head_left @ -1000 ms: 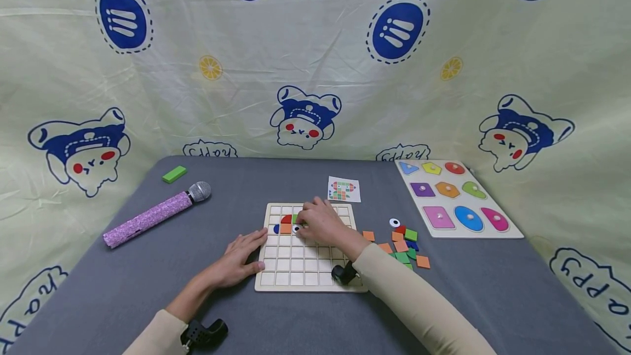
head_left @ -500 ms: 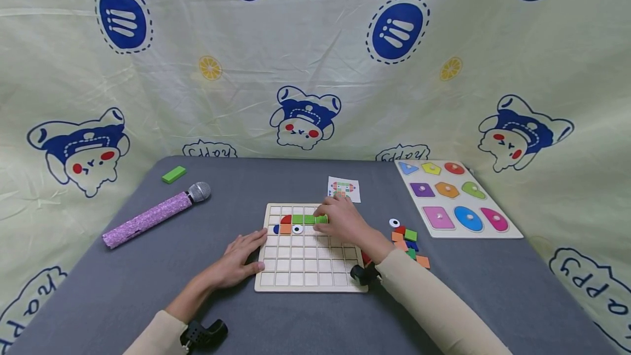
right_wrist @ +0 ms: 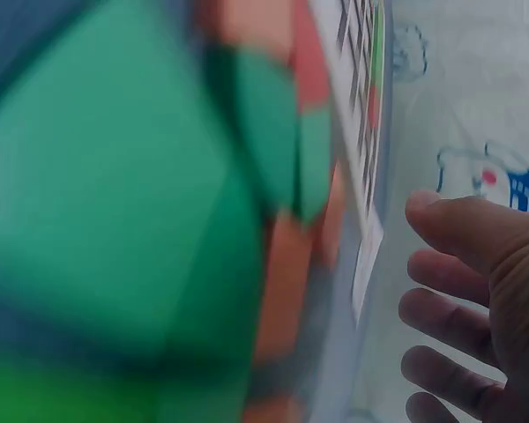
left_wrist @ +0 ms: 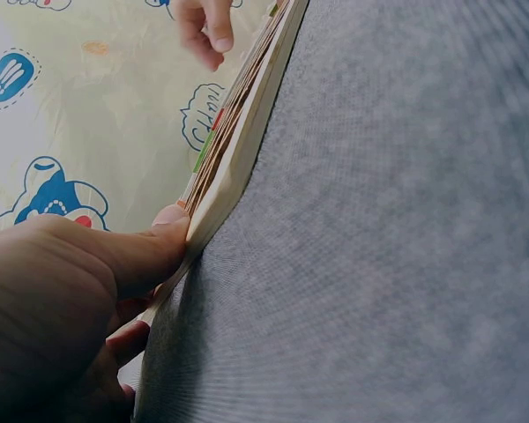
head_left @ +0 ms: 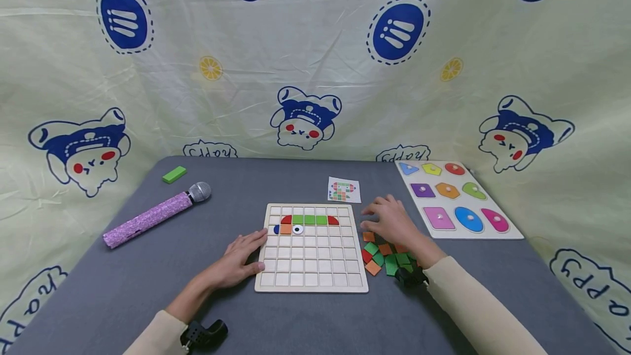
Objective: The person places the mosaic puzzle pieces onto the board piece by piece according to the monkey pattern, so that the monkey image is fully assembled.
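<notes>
The grid board (head_left: 311, 265) lies flat mid-table, a row of red and green tiles (head_left: 309, 219) near its far edge, with blue, orange and eye tiles (head_left: 298, 229) just below. The left hand (head_left: 233, 263) touches the board's left edge, thumb and fingers apart. The right hand (head_left: 395, 223) hovers beside the right edge, near the loose tiles (head_left: 391, 265), its fingers spread apart. A picture card (head_left: 344, 189) lies just beyond the board.

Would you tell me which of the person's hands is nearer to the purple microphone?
Left: the left hand is right of the microphone, at the left edge of the grid board; the right hand is farther, past its right edge, by the loose tiles.
</notes>
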`<act>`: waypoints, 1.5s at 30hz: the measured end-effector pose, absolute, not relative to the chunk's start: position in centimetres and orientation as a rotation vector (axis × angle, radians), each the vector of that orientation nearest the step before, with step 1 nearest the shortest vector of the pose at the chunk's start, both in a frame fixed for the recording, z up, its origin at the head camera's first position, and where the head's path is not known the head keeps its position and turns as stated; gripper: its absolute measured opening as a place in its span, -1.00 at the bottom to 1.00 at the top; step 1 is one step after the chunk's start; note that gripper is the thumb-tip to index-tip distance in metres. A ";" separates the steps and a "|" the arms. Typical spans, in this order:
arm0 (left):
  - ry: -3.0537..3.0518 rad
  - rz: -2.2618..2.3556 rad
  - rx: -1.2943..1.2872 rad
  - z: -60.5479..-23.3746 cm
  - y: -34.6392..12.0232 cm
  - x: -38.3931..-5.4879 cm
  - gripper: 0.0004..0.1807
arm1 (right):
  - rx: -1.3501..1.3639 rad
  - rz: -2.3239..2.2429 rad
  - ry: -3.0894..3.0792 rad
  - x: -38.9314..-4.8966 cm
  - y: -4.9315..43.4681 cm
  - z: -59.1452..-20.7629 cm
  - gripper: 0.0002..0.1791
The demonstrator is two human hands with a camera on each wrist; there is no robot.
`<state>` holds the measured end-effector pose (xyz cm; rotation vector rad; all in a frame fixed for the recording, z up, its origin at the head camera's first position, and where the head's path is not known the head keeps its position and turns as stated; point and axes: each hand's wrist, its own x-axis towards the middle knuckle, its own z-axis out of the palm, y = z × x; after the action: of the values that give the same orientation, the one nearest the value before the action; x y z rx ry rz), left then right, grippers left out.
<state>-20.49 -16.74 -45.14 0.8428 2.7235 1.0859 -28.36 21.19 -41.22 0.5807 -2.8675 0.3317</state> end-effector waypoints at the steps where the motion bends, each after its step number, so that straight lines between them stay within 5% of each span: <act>1: 2.724 1.087 0.844 -45.1 -16.7 -20.5 -0.31 | 0.565 0.325 -2.878 -28.5 21.8 -41.3 -0.69; 18: 2.731 1.066 0.846 -45.1 -16.6 -20.5 -0.31 | 0.411 0.354 -3.035 -29.7 28.3 -42.8 -0.67; 45: 2.727 1.083 0.833 -45.1 -16.6 -20.6 -0.32 | 0.397 0.338 -3.056 -29.5 28.1 -42.1 -0.72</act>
<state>-20.58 -16.63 -45.13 0.8327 2.7266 1.0826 -29.53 28.07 -42.15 0.3970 -3.0563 0.3384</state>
